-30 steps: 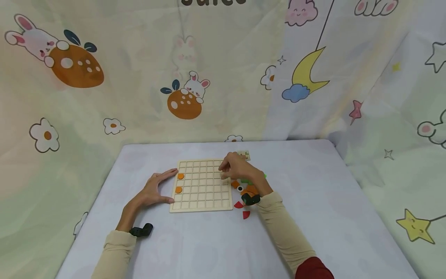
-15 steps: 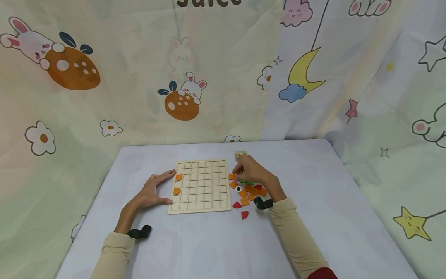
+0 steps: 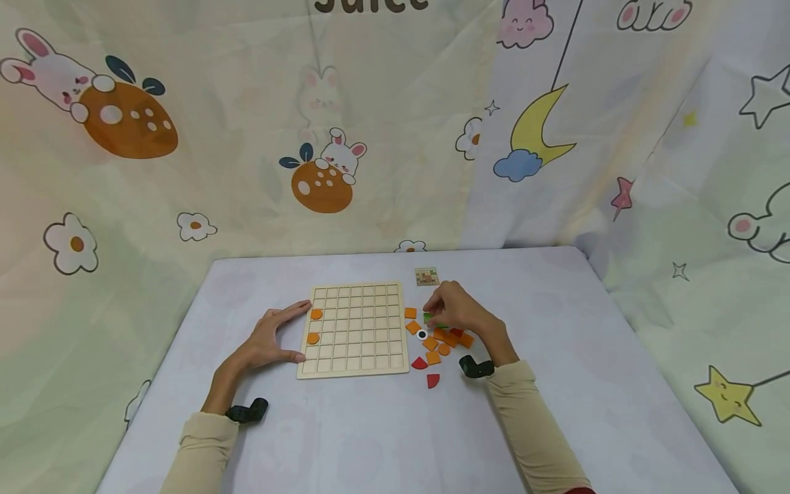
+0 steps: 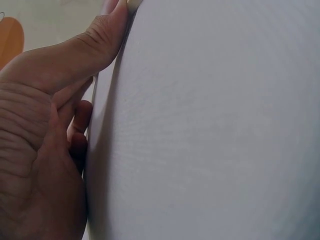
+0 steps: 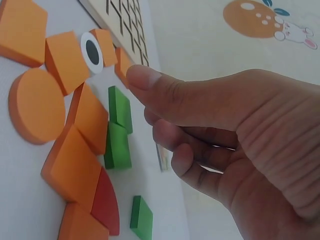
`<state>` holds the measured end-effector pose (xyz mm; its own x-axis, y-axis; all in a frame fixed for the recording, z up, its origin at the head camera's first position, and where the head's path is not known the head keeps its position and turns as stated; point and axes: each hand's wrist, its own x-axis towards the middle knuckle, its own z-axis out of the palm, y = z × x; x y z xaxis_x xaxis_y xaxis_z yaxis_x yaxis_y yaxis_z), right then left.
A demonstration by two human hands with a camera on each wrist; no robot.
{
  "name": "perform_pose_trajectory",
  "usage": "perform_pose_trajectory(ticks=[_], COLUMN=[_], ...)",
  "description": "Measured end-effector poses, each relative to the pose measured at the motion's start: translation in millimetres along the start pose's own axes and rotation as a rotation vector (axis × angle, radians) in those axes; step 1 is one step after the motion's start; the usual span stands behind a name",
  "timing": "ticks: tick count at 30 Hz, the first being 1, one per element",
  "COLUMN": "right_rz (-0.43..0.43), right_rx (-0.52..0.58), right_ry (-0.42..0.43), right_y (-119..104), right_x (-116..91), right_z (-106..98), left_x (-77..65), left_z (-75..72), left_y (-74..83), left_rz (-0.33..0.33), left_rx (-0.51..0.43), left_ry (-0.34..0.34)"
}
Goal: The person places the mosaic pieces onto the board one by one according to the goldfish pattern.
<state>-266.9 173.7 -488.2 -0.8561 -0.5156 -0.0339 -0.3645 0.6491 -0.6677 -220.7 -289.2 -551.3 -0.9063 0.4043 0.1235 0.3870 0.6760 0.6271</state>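
- Left hand [image 3: 267, 339]: spread in a wide C, thumb and straight fingers resting at the board's left edge; the forearm slants in from the lower left, its beige sleeve [image 3: 200, 446] creased at the cuff.
- Right hand [image 3: 457, 309]: loose, thumb stretched out and the other fingers bent, poised low over the green pieces; the forearm angles in from the lower right with the wrist bent. Contact with a piece cannot be told.
- Discs [image 3: 313, 338]: two, round, flat and orange, in the leftmost column of the board, apart from each other.
- Board [image 3: 360, 329]: pale, wood-like and squarish, scored into a grid, lying flat on white cloth [image 3: 358, 432] between the hands.
- Orange pieces [image 5: 37, 105]: smooth, thick-edged, mostly four-sided with one round, clustered right of the board.
- Eye piece [image 5: 91, 52]: white disc with a black oval centre, among the orange.
- Card [image 3: 426, 276]: small, printed, beyond the pieces.
- Red pieces [image 3: 433, 381]: fan-shaped, two nearer the person, another within the cluster.
- Green pieces [image 5: 118, 110]: crisp-sided; two touching, a third apart.
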Motion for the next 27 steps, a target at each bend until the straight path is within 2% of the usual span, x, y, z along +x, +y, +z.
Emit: perform_pose_trajectory(ticks=[17, 27], right_rz=[0.001, 0.028], right_rx=[0.016, 0.044], right_ry=[0.008, -0.078], right_y=[9, 8], right_x=[-14, -33], right_z=[-4, -4], left_x=[1.2, 0.1], left_z=[-0.2, -0.1], left_y=[0.8, 3.0], left_rz=[-0.023, -0.002], left_rx=[-0.002, 0.0], left_ry=[0.002, 0.015])
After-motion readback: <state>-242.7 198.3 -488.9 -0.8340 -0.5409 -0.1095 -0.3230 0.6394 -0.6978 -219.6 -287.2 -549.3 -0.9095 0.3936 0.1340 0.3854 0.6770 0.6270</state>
